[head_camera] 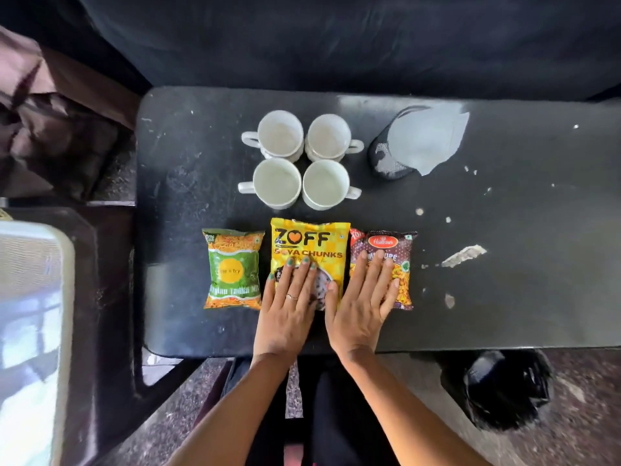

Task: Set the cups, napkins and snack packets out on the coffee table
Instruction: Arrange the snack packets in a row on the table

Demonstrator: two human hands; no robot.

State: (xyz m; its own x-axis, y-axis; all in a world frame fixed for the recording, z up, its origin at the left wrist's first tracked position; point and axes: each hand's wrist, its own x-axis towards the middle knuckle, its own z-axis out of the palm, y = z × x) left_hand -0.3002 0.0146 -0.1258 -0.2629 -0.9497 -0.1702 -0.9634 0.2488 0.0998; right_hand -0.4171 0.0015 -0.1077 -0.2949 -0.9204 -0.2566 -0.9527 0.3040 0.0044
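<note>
Several white cups stand in a tight square group on the black coffee table. To their right white napkins sit in a dark mesh holder. Three snack packets lie in a row near the front edge: a green one, a yellow ZOFF soya chunks packet and a dark red packet. My left hand lies flat with straight fingers on the yellow packet. My right hand lies flat on the dark red packet, its thumb by the yellow packet's edge.
A dark sofa runs behind the table. A brown cloth lies at the left, a pale woven seat at the lower left. A black bag sits on the floor at the right. Pale scraps dot the table's right half.
</note>
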